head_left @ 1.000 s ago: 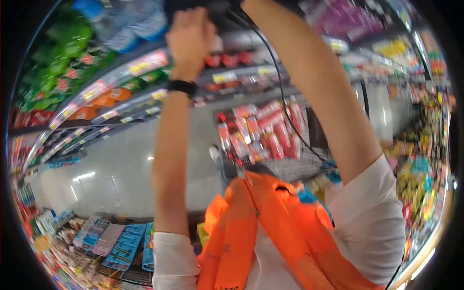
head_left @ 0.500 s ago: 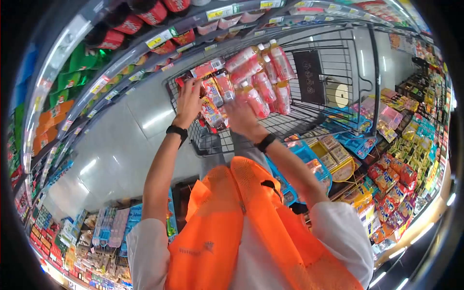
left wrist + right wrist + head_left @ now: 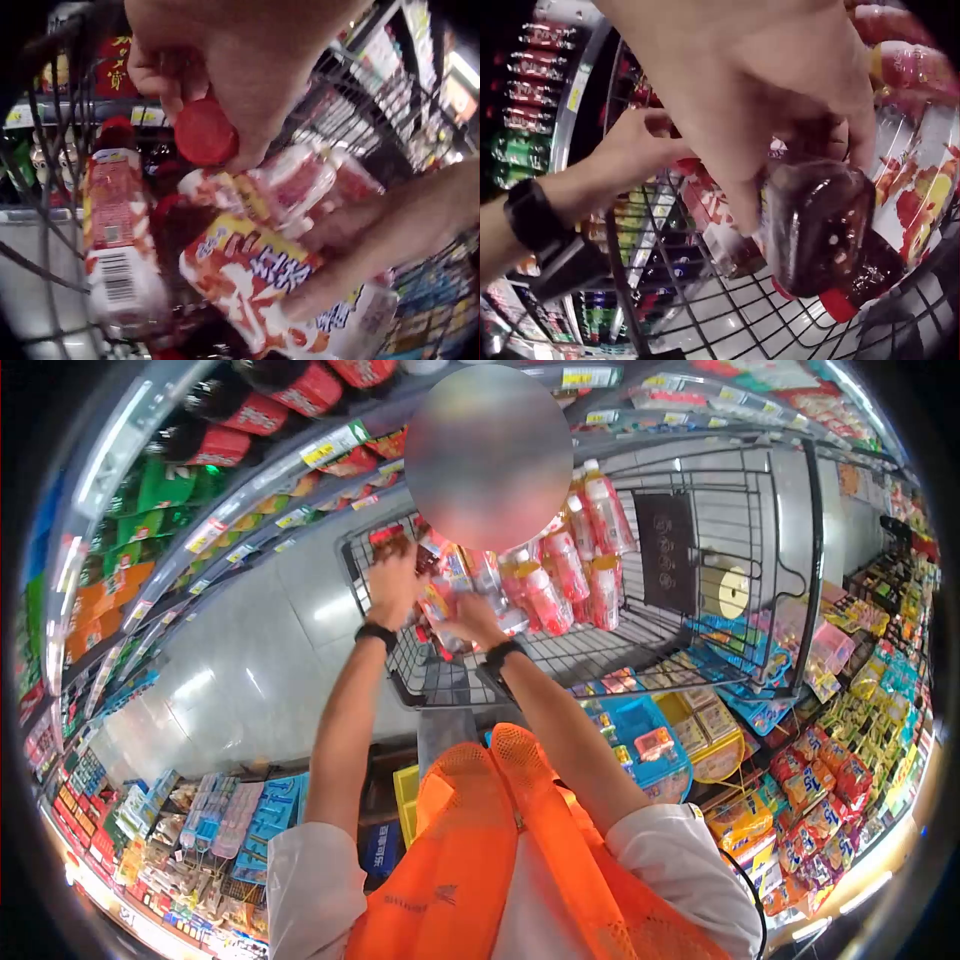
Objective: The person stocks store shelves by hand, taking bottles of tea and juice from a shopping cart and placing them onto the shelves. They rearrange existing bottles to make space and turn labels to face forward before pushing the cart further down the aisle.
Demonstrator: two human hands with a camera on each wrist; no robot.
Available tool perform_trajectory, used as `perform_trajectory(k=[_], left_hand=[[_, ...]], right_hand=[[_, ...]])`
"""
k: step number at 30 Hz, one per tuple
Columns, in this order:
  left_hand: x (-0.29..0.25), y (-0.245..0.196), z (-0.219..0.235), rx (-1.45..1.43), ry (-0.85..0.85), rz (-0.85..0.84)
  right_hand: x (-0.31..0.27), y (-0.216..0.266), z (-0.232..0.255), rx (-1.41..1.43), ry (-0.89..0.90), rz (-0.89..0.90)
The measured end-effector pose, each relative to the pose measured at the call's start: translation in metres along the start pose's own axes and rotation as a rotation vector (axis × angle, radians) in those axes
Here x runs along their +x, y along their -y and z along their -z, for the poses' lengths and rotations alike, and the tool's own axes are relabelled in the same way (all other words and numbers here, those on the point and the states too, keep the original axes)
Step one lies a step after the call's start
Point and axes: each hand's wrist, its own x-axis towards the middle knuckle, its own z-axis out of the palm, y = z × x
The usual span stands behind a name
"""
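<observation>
A person in an orange vest [image 3: 450, 860] and white sleeves is working with both hands over a wire shopping cart [image 3: 505, 702], with a black wristband showing on each wrist. The left hand [image 3: 393, 582] is gripping a bottle by its upper end, the fingers and thumb curling round just below a red cap [image 3: 205, 133]. The right hand [image 3: 475, 620] is grasping a labelled bottle [image 3: 255, 281] around its body; in the right wrist view the dark, clear-walled base of this bottle is facing the camera, and in the left wrist view the thumb is pressing on its red, yellow and white label. Both held bottles are lying at the cart's end on the person's left, among other red-labelled bottles. Beside them, toward the person's right, pink bottles [image 3: 545, 600] with pale caps are resting in the cart, and beyond these a black panel [image 3: 668, 550] is hanging on the wire. A blurred disc is covering part of the load. Shelves of dark bottles [image 3: 235, 415] are standing alongside, while blue and yellow baskets are sitting near the cart's closer side, and a glossy tiled floor [image 3: 220, 650] is reflecting lights.
</observation>
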Motion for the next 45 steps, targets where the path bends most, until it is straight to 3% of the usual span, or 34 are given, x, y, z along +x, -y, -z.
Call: perform_trajectory(k=[1,2,4,5,7,8,10,11,12,15,17,21,23,27,28,29,30,31,32,33,34,35,36,38,41,42,45], left_hand=[[-0.009,-0.001,0.005,-0.149,-0.014,-0.033],[-0.022,-0.011,0.019,-0.217,-0.023,0.058],[-0.050,-0.020,0.057,-0.241,-0.078,0.048],[-0.066,-0.020,0.069,-0.249,-0.120,0.076],[-0.102,-0.013,0.091,-0.307,-0.323,-0.020],[-0.120,-0.013,0.122,-0.358,-0.318,-0.051],[-0.147,-0.011,0.175,-0.452,-0.353,-0.126],[-0.159,-0.003,0.190,-0.495,-0.385,-0.167],[-0.167,0.004,0.207,-0.540,-0.412,-0.210],[-0.186,0.024,0.270,-0.773,-0.380,-0.134],[-0.192,0.037,0.303,-0.737,-0.605,-0.210],[-0.205,0.026,0.423,-0.793,-0.949,-0.250],[-0.199,0.034,0.461,-0.646,-1.085,-0.255],[-0.161,0.037,0.527,-0.493,-1.207,-0.298],[-0.143,0.038,0.534,-0.452,-1.210,-0.327],[-0.122,0.046,0.536,-0.329,-1.249,-0.330],[-0.093,0.059,0.535,-0.157,-1.346,-0.335],[-0.095,0.045,0.545,-0.138,-1.320,-0.311],[-0.071,0.061,0.536,-0.275,-1.252,-0.271],[-0.039,0.087,0.537,-0.264,-1.244,-0.342],[-0.052,0.075,0.555,-0.410,-1.106,-0.325],[-0.008,0.120,0.541,-0.470,-1.090,-0.473],[0.023,0.141,0.540,-0.265,-1.146,-0.280],[0.028,0.133,0.558,-0.382,-1.049,-0.268],[0.049,0.149,0.562,-0.365,-1.021,-0.151],[0.083,0.184,0.557,-0.357,-0.931,-0.133],[0.066,0.166,0.562,-0.468,-0.884,-0.070]], right_hand=[[-0.012,0.002,0.019,0.000,0.099,-0.009],[-0.012,-0.033,0.002,0.068,0.072,0.139],[-0.064,0.001,0.073,0.233,0.450,-0.314],[-0.049,-0.078,0.026,0.199,0.358,-0.084],[-0.087,-0.054,0.069,0.204,0.291,-0.090],[-0.107,-0.041,0.091,0.206,0.257,-0.093],[-0.143,0.004,0.149,0.387,0.203,-0.031],[-0.144,0.008,0.165,0.427,0.288,-0.084],[-0.155,0.043,0.200,0.188,0.243,-0.112],[-0.181,0.136,0.261,0.467,0.140,0.313],[-0.179,0.191,0.286,0.540,0.088,0.499],[-0.167,0.301,0.327,0.557,-0.171,0.818],[-0.164,0.347,0.339,0.550,-0.307,0.900],[-0.119,0.389,0.344,0.743,-0.361,1.129],[-0.088,0.388,0.346,0.467,-0.636,1.117],[-0.102,0.402,0.341,0.581,-0.557,1.083],[-0.111,0.415,0.344,0.373,-0.723,1.093],[-0.119,0.428,0.348,0.171,-0.901,1.080],[-0.111,0.427,0.346,0.519,-0.700,1.107],[-0.092,0.429,0.352,0.258,-0.884,1.185],[-0.089,0.428,0.358,0.272,-0.727,1.056],[-0.048,0.429,0.356,0.305,-0.854,1.243],[-0.047,0.433,0.366,0.402,-0.653,1.201],[-0.023,0.440,0.378,0.288,-0.518,1.009],[-0.007,0.447,0.374,0.224,-0.535,1.004],[-0.005,0.449,0.372,0.181,-0.567,1.015],[-0.003,0.455,0.363,0.245,-0.531,1.036]])
